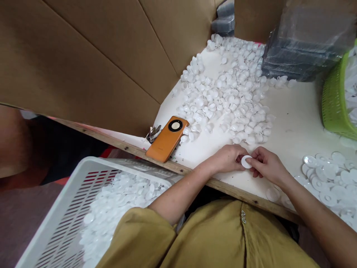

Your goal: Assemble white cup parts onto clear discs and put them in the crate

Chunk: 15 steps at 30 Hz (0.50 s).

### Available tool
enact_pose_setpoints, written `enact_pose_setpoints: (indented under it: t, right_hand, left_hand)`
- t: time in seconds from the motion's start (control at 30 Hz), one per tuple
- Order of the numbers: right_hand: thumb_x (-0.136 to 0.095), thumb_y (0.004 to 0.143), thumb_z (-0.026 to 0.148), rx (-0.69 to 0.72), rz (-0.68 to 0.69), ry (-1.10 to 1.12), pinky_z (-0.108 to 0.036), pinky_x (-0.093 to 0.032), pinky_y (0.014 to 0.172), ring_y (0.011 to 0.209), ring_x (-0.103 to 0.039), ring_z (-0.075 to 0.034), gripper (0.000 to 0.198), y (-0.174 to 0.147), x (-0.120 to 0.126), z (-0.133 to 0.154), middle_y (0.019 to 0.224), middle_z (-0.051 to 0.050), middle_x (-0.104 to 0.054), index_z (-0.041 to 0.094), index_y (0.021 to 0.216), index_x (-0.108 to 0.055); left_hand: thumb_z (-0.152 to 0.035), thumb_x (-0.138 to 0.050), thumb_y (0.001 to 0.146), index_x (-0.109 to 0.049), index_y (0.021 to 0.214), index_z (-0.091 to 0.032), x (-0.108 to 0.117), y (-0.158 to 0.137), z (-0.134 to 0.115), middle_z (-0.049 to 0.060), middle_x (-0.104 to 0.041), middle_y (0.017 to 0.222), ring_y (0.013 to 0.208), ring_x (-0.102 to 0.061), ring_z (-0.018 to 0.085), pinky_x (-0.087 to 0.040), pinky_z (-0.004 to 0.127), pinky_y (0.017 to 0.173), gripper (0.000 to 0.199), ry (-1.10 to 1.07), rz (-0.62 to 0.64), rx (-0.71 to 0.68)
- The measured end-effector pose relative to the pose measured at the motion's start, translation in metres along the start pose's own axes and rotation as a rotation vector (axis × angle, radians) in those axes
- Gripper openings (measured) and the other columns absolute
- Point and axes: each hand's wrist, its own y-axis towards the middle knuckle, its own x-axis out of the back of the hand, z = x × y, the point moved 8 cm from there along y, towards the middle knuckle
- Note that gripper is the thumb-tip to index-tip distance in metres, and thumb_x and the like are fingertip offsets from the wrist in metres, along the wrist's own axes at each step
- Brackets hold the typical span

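Note:
Between my two hands is a small white saucer (246, 162), a round plastic disc held near the table's front edge. My right hand (263, 163) pinches its right side between thumb and fingers. My left hand (231, 158) is closed at the saucer's left edge; what its curled fingers hold, if anything, is hidden. Just beyond my hands spreads a heap of small white cups (245, 108), some with little handles showing. To the right of my right forearm lies a pile of similar white saucers (329, 178), several overlapping.
An orange phone (164, 143) and keys (153, 134) lie at the table's wooden front edge (223, 186). Tall cardboard (106, 56) walls the left. Plastic-wrapped stacks (301, 52) stand behind; a green basket (333, 100) is at right. Below left, a white crate (64, 208) holds white pieces.

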Motion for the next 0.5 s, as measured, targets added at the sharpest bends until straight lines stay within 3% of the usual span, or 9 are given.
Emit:
enact_pose_setpoints:
  t: [0.13, 0.3, 0.5]
  right_hand:
    - [-0.061, 0.078, 0.037, -0.050, 0.013, 0.055, -0.020, -0.039, 0.038, 0.043, -0.059, -0.013, 0.021, -0.0002, -0.0016, -0.0017, 0.055, 0.003, -0.061, 0.021, 0.078, -0.047]
    - [-0.062, 0.078, 0.034, -0.118, 0.040, 0.076, -0.019, -0.036, 0.035, 0.040, -0.057, -0.013, 0.020, 0.0026, -0.0024, -0.0041, 0.054, 0.002, -0.061, 0.020, 0.078, -0.047]
    - [-0.063, 0.077, 0.033, -0.134, 0.075, -0.013, -0.019, -0.035, 0.034, 0.037, -0.054, -0.011, 0.020, 0.0078, 0.0012, -0.0024, 0.051, 0.002, -0.061, 0.020, 0.076, -0.047]
  left_hand:
    - [-0.025, -0.067, 0.076, -0.063, 0.080, -0.015, -0.0021, 0.0014, -0.0004, -0.001, -0.058, 0.076, 0.070, -0.053, 0.011, -0.036, 0.020, 0.062, 0.011, 0.006, -0.027, -0.031]
    - [-0.022, -0.070, 0.070, -0.064, 0.083, -0.015, -0.0001, -0.0004, 0.0006, -0.002, -0.058, 0.076, 0.069, -0.053, 0.010, -0.037, 0.019, 0.060, 0.016, -0.028, 0.034, -0.004]
    - [-0.033, -0.071, 0.072, -0.065, 0.088, -0.017, 0.0009, 0.0067, 0.0082, -0.003, -0.061, 0.074, 0.069, -0.056, 0.012, -0.037, 0.021, 0.061, 0.023, -0.043, 0.066, 0.143]
